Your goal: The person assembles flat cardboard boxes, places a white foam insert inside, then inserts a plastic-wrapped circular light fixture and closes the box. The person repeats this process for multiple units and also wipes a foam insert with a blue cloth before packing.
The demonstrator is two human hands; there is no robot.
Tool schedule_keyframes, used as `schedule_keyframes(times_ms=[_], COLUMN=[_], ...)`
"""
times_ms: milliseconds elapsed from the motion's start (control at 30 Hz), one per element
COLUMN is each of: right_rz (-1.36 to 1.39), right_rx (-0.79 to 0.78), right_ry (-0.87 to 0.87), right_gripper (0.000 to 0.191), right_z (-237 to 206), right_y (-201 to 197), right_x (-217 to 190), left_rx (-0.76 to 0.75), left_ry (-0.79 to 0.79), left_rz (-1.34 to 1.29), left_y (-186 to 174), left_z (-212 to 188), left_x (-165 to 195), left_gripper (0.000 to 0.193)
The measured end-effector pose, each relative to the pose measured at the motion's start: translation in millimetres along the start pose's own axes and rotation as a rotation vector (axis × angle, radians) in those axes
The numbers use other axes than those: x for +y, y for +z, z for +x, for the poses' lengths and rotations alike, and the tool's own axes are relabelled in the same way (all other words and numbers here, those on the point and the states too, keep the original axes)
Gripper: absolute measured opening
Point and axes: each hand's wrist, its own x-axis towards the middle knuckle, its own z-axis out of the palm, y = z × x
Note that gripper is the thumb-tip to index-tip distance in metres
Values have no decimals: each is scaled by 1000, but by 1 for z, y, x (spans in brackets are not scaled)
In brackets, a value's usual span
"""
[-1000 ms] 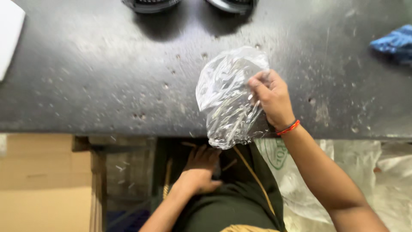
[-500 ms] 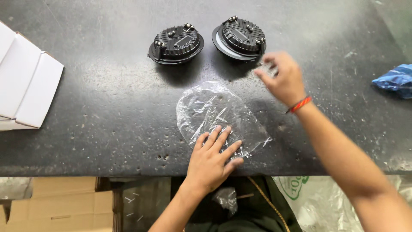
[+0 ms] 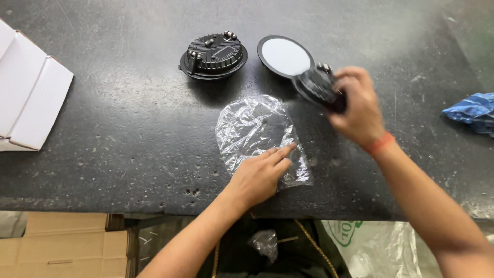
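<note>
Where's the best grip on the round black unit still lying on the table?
Probably by the rim of the black unit, fingers coming down from above across opposite edges. It lies flat, finned back up; the ribs and small posts on top offer poor hold, while the round flange is bare all round.

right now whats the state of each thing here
clear plastic bag: flat on the table, empty
left hand: pressing on the bag
right hand: gripping a lamp
held round lamp: lifted, tilted, white face showing
other round lamp: face down on the table
white box: open
blue cloth: crumpled
</note>
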Motion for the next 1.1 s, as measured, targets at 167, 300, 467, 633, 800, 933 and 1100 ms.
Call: schedule_keyframes(times_ms=[167, 300, 467, 633, 800, 933, 1100], right_rz=[493, 223, 164, 137, 200, 152, 136], right_rx=[-134, -289, -315, -340, -314, -289, -346], right_ry=[-38, -250, -375, -359, -183, -54, -37], right_gripper=[57, 46, 18, 22, 54, 52, 48], right_z=[-68, -107, -131, -138, -150, -151, -113], right_y=[-112, -133, -102, -41, -10, -7, 10], right_x=[-71, -109, -120, -121, -142, -152, -140], left_rx=[-111, -445, -623, -233, 105, 356, 344], left_ry=[-292, -428, -466, -206, -103, -410, -539], left_rz=[-201, -205, -182, -66, 117, 171, 212], left_y=[4, -4, -8, 11, 6, -12, 4], left_z=[36, 60, 68, 35, -12, -51, -54], left_x=[0, 14, 42, 91, 79, 46, 29], left_gripper=[33, 36, 44, 45, 34, 33, 17])
